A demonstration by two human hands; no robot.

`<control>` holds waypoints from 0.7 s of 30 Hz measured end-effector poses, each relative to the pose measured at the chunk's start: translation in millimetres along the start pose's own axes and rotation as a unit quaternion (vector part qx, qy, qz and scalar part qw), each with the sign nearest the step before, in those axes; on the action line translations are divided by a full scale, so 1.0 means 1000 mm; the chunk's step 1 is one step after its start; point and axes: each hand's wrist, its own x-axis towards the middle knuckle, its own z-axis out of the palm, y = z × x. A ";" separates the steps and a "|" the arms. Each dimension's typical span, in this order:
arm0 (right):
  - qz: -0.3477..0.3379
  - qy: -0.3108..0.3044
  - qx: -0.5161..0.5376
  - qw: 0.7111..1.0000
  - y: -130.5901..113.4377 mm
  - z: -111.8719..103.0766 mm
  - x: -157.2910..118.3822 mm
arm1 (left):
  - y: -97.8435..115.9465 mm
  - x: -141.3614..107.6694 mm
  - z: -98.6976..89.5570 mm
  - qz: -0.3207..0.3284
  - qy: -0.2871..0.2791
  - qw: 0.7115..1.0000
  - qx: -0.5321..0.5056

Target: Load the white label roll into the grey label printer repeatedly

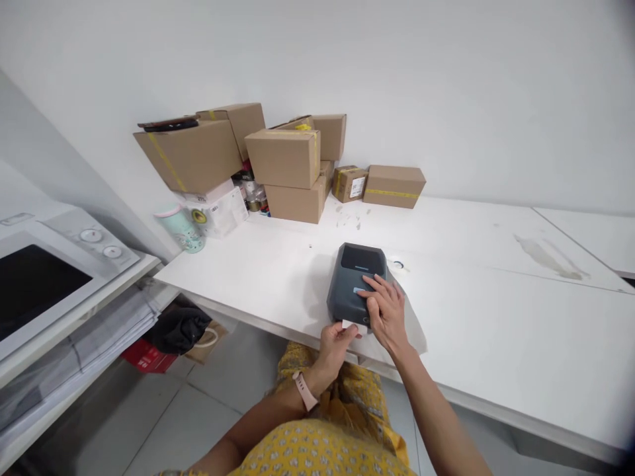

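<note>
A dark grey label printer (347,287) stands near the front edge of the white table, its glossy black window at the far end. From the slot on its near side sticks out a white paper label (355,327). My left hand (337,344) pinches this label between thumb and fingers, just in front of the printer. My right hand (387,309) rests on the printer's top right side, fingers stretched across the lid near a small light-blue patch. Under the right hand, a pale translucent sheet (414,327) lies beside the printer.
Cardboard boxes (282,158) are stacked at the back left, with a smaller taped box (394,185) by the wall. A mint-green tumbler (182,228) stands at the table's left end. Further left is a white microwave (64,264) on a shelf. A dark hair tie (398,264) lies behind the printer.
</note>
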 end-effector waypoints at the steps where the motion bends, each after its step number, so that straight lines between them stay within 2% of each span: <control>1: 0.012 -0.010 -0.012 1.000 -0.001 -0.001 0.003 | 0.001 0.000 0.000 0.000 -0.005 1.000 0.006; 4: 0.050 -0.033 -0.005 0.998 -0.003 -0.004 0.006 | 0.008 -0.003 -0.002 -0.006 -0.031 0.999 0.030; 7: 0.086 -0.013 0.044 0.995 -0.006 -0.001 -0.008 | 0.014 -0.007 -0.010 0.007 -0.047 0.997 0.064; 9: 0.130 0.022 0.069 0.989 -0.010 0.004 -0.025 | 0.017 -0.009 -0.019 0.052 0.000 0.995 0.091; 12: 0.192 0.068 0.089 0.975 -0.015 0.010 -0.050 | 0.026 -0.007 -0.031 0.138 0.115 0.977 0.112; 13: 0.201 0.075 0.092 0.972 -0.015 0.012 -0.055 | 0.031 -0.005 -0.034 0.156 0.132 0.972 0.117; 15: 0.212 0.076 0.094 0.970 -0.015 0.012 -0.058 | 0.045 0.003 -0.035 0.174 0.108 0.971 0.125; 17: 0.212 0.066 0.093 0.970 -0.012 0.010 -0.050 | 0.061 0.015 -0.031 0.186 0.048 0.973 0.127; 19: 0.198 0.062 0.083 0.975 -0.007 0.006 -0.033 | 0.076 0.034 -0.024 0.210 0.016 0.970 0.125; 21: 0.166 0.071 0.051 0.982 -0.001 0.001 -0.008 | 0.084 0.058 -0.016 0.222 0.008 0.964 0.149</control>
